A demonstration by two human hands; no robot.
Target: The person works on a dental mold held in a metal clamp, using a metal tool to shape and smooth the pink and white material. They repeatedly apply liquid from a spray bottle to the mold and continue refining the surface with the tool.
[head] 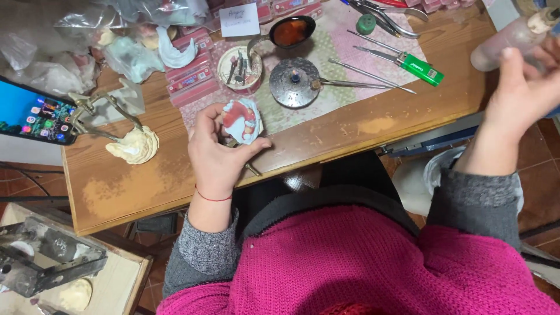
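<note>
Wooden table (326,137) | dental cast (243,120) between left hand (217,153) fingers (252,146)

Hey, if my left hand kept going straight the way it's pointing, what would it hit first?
Probably the round metal dish on the patterned mat: your left hand, holding the blue-and-red dental model, points up the table toward it, though depth is unclear.

A wooden table (326,137) carries everything. On it, a patterned cloth (344,44) lies at 12 o'clock, with a lighter (422,68), thin metal tools (373,76), a round metal lid (294,82) and a small dish (240,67). At 9 o'clock lie a phone (36,114) and a plaster cast (135,144). Plastic bags (64,41) are at 10 o'clock.
</note>
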